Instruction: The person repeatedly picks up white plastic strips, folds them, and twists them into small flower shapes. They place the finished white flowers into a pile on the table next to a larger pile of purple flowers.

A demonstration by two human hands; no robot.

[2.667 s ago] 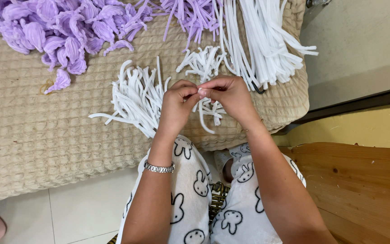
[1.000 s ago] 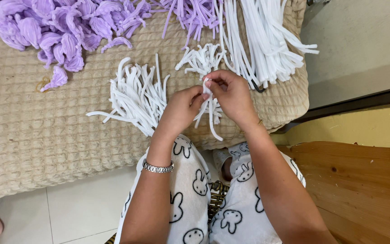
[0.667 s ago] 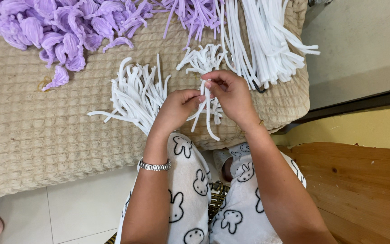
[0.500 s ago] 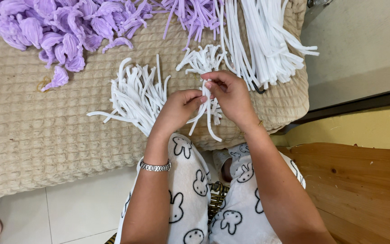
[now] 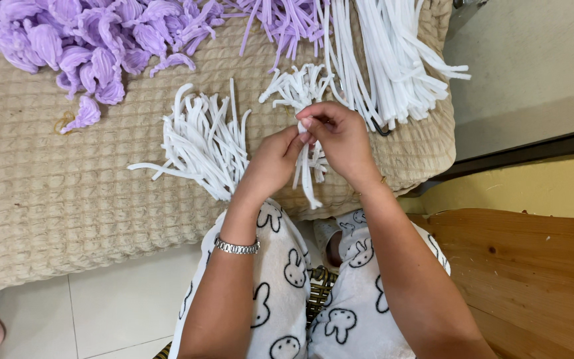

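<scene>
Hands meet over beige waffle-textured blanket (image 5: 48,199): left hand (image 5: 270,163) and right hand (image 5: 340,136) both pinch small bundle of white fuzzy pipe-cleaner stems (image 5: 305,179), loose white stem pile (image 5: 200,143) just beside.

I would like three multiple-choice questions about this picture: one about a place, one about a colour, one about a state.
1. Where does the loose pile of short white strips lie?
A. on the beige cushion
B. on the wooden board
C. on the tiled floor

2. What colour are the finished petal shapes at the upper left?
A. yellow
B. green
C. purple

3. What are the hands doing?
A. resting flat
B. pinching white strips together
C. holding scissors

Answers: 1 A, the pile rests on the beige cushion. 2 C, the shapes are pale purple. 3 B, the left hand and the right hand meet on a small white bundle.
</scene>
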